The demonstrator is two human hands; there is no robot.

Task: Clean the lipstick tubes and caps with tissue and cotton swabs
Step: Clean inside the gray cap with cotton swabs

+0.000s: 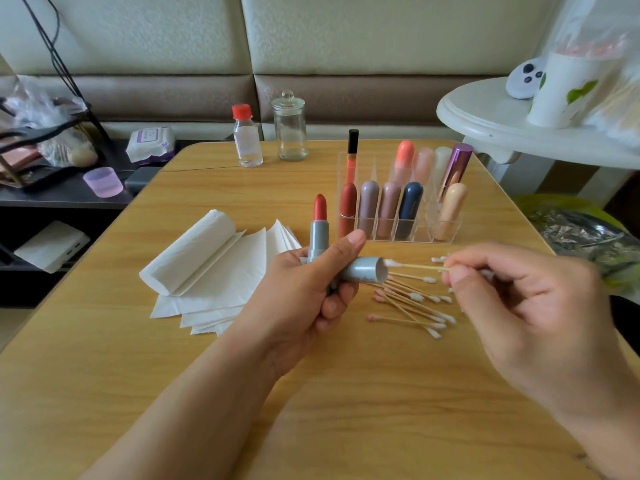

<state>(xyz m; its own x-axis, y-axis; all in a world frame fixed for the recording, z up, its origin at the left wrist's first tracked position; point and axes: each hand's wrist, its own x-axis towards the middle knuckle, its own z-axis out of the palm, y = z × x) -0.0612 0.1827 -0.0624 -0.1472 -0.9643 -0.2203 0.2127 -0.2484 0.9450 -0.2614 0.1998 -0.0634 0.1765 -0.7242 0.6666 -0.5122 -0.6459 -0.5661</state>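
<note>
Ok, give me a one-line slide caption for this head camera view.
Left hand holds an open red lipstick and its grey cap while the right hand brings a cotton swab to the cap's mouth.

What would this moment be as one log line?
left hand: holds lipstick and cap | right hand: pinches swab at cap mouth

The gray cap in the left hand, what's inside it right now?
The gray cap shows a pale inner wall at its open mouth. The white tip of the cotton swab pinched by the right hand sits at the rim. Deeper inside is hidden from view.
</note>
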